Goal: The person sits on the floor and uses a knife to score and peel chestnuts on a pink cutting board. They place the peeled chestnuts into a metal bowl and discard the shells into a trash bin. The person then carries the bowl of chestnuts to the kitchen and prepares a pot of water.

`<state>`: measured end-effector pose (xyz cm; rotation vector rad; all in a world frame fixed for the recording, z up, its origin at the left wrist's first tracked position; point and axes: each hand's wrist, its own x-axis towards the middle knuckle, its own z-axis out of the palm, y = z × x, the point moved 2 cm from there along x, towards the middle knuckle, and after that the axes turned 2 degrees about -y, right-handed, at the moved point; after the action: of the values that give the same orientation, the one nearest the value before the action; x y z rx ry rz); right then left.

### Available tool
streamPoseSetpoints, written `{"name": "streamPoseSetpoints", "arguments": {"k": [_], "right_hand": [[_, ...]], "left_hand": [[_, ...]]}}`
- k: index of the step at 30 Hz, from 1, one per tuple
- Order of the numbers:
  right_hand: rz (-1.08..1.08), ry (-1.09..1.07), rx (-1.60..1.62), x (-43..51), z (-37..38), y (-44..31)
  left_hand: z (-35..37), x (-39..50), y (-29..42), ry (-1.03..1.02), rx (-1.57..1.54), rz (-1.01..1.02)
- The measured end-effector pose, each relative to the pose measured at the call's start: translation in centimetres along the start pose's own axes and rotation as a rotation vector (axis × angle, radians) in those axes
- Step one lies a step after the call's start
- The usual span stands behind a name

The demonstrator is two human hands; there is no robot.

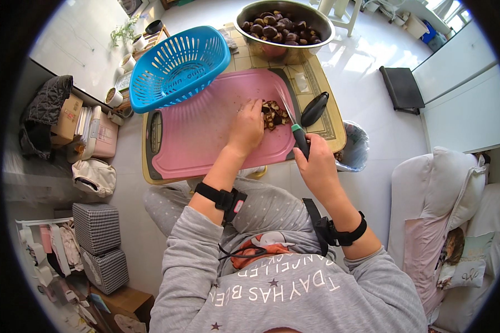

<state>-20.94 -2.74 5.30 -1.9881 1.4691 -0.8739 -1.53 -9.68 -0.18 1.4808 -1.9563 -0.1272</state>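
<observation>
On the pink cutting board (191, 145) with its grey rim, a small heap of chestnut shell scraps (277, 115) lies near the right side. My left hand (248, 127) rests palm down at the heap's left edge, fingers close together; its palm side is hidden, so a small piece under it cannot be ruled out. A knife (299, 135) with a black and green handle is gripped in my right hand (318, 163). Its blade points away from me, along the right side of the scraps.
Behind the board stands a steel bowl (328, 37) of whole chestnuts (281, 29). A blue plastic basket (137, 98) overlaps the board's far left corner. A black oval object (315, 109) lies on the table (335, 137) at right. Beside the table is a lined bin (357, 145).
</observation>
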Motion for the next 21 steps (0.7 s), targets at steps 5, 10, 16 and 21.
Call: {"name": "streamPoseSetpoints", "arguments": {"k": [5, 10, 16, 21], "right_hand": [[-0.081, -0.062, -0.027, -0.7, 1.0, -1.6], [0.072, -0.15, 0.189, -0.6, 0.2, -1.9], [0.543, -0.218, 0.924, -1.9, -2.4, 3.0], [0.599, -0.209, 1.213, -4.4, -1.7, 5.6]], "left_hand": [[-1.2, -1.6, 0.7, 0.056, -0.152, -0.055], [-2.6, -2.9, 1.0, 0.152, -0.176, -0.172], [-2.4, -3.6, 0.5, 0.264, -0.055, -0.217], [-0.9, -3.3, 1.1, 0.196, 0.01, -0.188]]}}
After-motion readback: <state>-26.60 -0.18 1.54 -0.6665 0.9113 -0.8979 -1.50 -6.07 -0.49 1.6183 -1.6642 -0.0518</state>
